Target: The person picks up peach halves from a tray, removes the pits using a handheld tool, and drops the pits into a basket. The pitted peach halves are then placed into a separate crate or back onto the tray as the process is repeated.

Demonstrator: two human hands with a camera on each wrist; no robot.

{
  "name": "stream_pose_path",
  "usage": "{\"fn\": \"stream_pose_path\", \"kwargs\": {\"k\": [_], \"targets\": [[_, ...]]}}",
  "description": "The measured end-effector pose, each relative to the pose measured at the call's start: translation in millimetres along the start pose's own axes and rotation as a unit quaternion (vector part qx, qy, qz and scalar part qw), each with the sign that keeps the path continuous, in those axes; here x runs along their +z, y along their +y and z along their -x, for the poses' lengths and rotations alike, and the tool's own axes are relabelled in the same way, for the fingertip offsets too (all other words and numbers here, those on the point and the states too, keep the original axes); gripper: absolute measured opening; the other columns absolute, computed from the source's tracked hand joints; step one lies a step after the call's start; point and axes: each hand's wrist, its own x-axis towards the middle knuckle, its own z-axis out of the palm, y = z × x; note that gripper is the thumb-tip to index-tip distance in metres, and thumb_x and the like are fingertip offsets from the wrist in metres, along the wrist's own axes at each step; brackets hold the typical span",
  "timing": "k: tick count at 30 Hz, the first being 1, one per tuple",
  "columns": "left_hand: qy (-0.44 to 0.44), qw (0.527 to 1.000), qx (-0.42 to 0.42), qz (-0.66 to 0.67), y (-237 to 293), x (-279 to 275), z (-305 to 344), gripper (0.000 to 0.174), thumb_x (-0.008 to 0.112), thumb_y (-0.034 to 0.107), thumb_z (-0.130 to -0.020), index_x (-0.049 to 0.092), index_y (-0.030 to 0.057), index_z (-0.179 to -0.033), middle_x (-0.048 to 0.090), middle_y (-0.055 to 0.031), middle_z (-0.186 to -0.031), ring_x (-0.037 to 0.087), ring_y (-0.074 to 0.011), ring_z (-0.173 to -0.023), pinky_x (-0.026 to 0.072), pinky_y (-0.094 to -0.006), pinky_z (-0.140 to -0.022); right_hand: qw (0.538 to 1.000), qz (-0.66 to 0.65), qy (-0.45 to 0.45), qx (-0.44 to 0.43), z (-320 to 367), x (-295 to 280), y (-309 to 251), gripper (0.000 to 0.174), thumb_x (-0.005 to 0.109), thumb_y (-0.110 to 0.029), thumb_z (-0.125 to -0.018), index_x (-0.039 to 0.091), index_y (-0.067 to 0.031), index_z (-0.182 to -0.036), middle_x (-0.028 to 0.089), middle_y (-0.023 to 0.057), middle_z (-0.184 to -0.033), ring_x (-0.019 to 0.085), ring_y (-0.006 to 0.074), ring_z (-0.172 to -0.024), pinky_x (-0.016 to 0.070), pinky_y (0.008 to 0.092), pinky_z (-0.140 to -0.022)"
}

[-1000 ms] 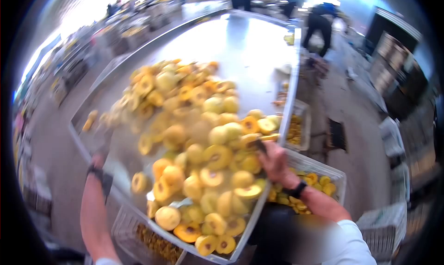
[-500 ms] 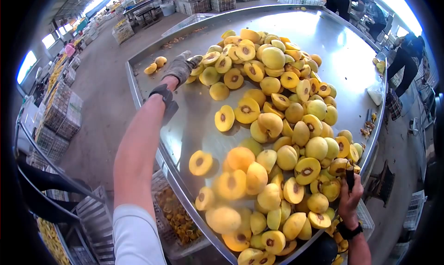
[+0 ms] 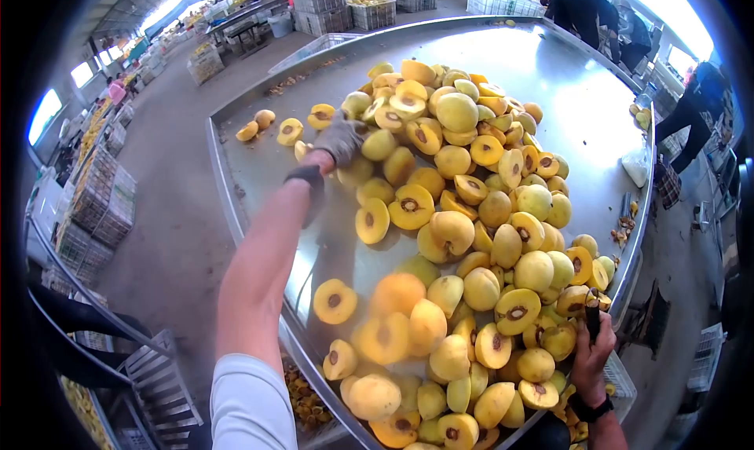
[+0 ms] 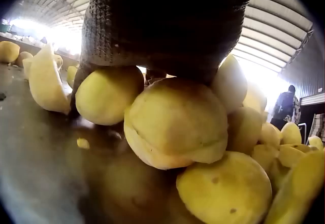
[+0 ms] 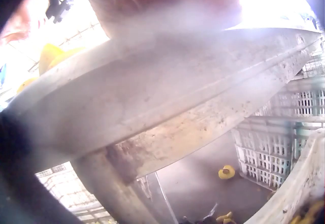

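A heap of yellow peaches (image 3: 471, 191), many of them cut halves with brown hollows, covers the metal table (image 3: 290, 269). My left hand (image 3: 339, 140), in a grey glove, reaches into the far left side of the heap. In the left wrist view the glove (image 4: 162, 36) is right over several peaches (image 4: 175, 120), and its fingertips are hidden. At the near right edge, my bare right hand (image 3: 593, 360) grips a black-handled tool (image 3: 593, 312) upright beside the heap; its working end is hard to make out against a peach half.
A raised rim (image 5: 167, 76) borders the table. Crates (image 5: 264, 148) stand below its right side, and another with scraps (image 3: 306, 395) is under the near left side. A white bag (image 3: 635, 169) lies by the right rim. People (image 3: 581, 10) bend at the far end.
The head view has swung around, then steadied. My left hand has moved rightward and nearer, from the heap's far left edge into the peaches. Halves now show to its left. The right hand keeps its grip.
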Motion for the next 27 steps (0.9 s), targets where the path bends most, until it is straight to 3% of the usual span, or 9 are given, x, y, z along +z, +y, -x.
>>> {"fn": "stream_pose_path", "kwargs": {"k": [1, 5, 13, 15, 17, 20, 24, 26, 27], "targets": [[-0.035, 0.995, 0.078, -0.050, 21, -16, 14, 0.035, 0.063, 0.033, -0.096, 0.072, 0.0132, -0.124, 0.059, -0.0157, -0.137, 0.059, -0.0339, -0.121, 0.0410, -0.0388, -0.113, 1.000, -0.005, 0.003, -0.002, 0, 0, -1, 0.014, 0.060, -0.003, -0.095, 0.058, 0.0025, -0.108, 0.062, 0.0190, -0.089, 0.061, 0.0377, -0.080, 0.0468, 0.0427, -0.073], [-0.159, 0.984, 0.061, 0.044, 86, -29, 81, 0.052, 0.067, 0.047, -0.094, 0.066, 0.0052, -0.125, 0.071, -0.0216, -0.111, 0.068, -0.0371, -0.103, 0.0505, -0.0449, -0.093, 0.999, -0.016, 0.020, -0.024, -3, 0, -3, 0.013, 0.060, -0.007, -0.097, 0.058, 0.0019, -0.107, 0.062, 0.0177, -0.085, 0.062, 0.0335, -0.078, 0.0465, 0.0424, -0.072], [-0.115, 0.985, 0.086, 0.099, 104, -70, 185, 0.060, 0.064, 0.042, -0.098, 0.055, 0.0011, -0.140, 0.060, -0.0215, -0.133, 0.059, -0.0368, -0.123, 0.0467, -0.0408, -0.104, 0.999, -0.022, 0.023, -0.034, 2, 2, 5, 0.016, 0.061, -0.006, -0.096, 0.059, 0.0034, -0.108, 0.063, 0.0227, -0.088, 0.062, 0.0425, -0.082, 0.0478, 0.0455, -0.075], [-0.196, 0.955, 0.084, 0.207, 114, -103, 197, 0.059, 0.064, 0.041, -0.098, 0.055, -0.0001, -0.140, 0.055, -0.0194, -0.139, 0.055, -0.0342, -0.128, 0.0455, -0.0396, -0.107, 0.999, -0.031, 0.014, -0.028, 2, 2, 7, 0.016, 0.060, -0.006, -0.097, 0.058, 0.0034, -0.109, 0.064, 0.0226, -0.089, 0.062, 0.0425, -0.083, 0.0477, 0.0455, -0.076], [-0.173, 0.956, 0.120, 0.204, 87, -98, 194, 0.056, 0.066, 0.039, -0.099, 0.056, 0.0000, -0.138, 0.062, -0.0160, -0.127, 0.059, -0.0287, -0.122, 0.0462, -0.0367, -0.107, 0.999, -0.029, 0.014, -0.035, 1, 3, 8, 0.016, 0.059, -0.006, -0.097, 0.058, 0.0035, -0.110, 0.063, 0.0227, -0.089, 0.062, 0.0421, -0.083, 0.0477, 0.0453, -0.076], [-0.003, 0.926, -0.014, 0.378, 24, -90, 155, 0.051, 0.069, 0.034, -0.098, 0.059, 0.0002, -0.135, 0.069, -0.0153, -0.113, 0.062, -0.0227, -0.116, 0.0475, -0.0331, -0.103, 0.999, -0.025, 0.012, -0.037, 0, 1, 6, 0.016, 0.058, -0.005, -0.097, 0.057, 0.0037, -0.111, 0.063, 0.0228, -0.089, 0.062, 0.0410, -0.082, 0.0476, 0.0448, -0.076], [0.094, 0.957, -0.043, 0.270, -57, -82, 95, 0.055, 0.072, 0.036, -0.095, 0.059, 0.0021, -0.137, 0.067, -0.0219, -0.122, 0.063, -0.0276, -0.117, 0.0490, -0.0355, -0.100, 0.999, -0.015, 0.013, -0.027, 2, 5, 5, 0.016, 0.056, -0.004, -0.098, 0.057, 0.0048, -0.112, 0.063, 0.0212, -0.090, 0.062, 0.0364, -0.083, 0.0473, 0.0433, -0.078], [0.118, 0.989, -0.078, -0.052, -77, -73, 72, 0.066, 0.073, 0.041, -0.092, 0.055, 0.0036, -0.143, 0.061, -0.0259, -0.133, 0.061, -0.0365, -0.122, 0.0480, -0.0397, -0.103, 0.999, -0.035, 0.001, -0.003, 4, 3, 6, 0.016, 0.056, -0.004, -0.098, 0.057, 0.0048, -0.112, 0.063, 0.0205, -0.091, 0.062, 0.0354, -0.084, 0.0472, 0.0427, -0.078], [0.117, 0.989, -0.076, -0.049, -85, -67, 60, 0.066, 0.073, 0.041, -0.092, 0.055, 0.0036, -0.143, 0.061, -0.0259, -0.133, 0.061, -0.0365, -0.122, 0.0480, -0.0397, -0.103, 1.000, -0.018, -0.007, 0.009, 4, 2, 6, 0.017, 0.056, -0.004, -0.099, 0.056, 0.0046, -0.113, 0.063, 0.0197, -0.092, 0.062, 0.0349, -0.085, 0.0470, 0.0423, -0.079]]}}
